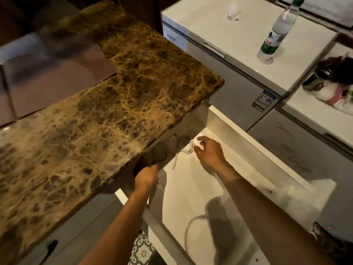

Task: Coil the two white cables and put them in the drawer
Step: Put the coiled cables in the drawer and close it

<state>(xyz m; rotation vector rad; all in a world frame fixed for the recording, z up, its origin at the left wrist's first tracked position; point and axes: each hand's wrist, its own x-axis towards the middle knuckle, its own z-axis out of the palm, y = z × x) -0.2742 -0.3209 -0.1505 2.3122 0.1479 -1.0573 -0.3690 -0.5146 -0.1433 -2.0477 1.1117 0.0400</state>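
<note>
Right hand (pixel 208 152) pinching coiled white cable (pixel 186 148) in drawer (pixel 267 169) (tail trailing); left hand (pixel 146 175) grip unclear

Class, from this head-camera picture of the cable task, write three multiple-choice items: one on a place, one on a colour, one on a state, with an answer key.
1. Where does the clear plastic bottle with the green label stand?
A. on the brown marble counter
B. on the white chest appliance
C. in the drawer

2. What colour is the drawer's inside?
A. white
B. black
C. red

3. How is the drawer?
A. shut
B. pulled open
C. taken out and on the floor

Key: 1 B, the bottle stands upright on the white chest appliance. 2 A, the open white drawer shows a white bottom. 3 B, the right hand holds a coiled white cable inside it.
</note>
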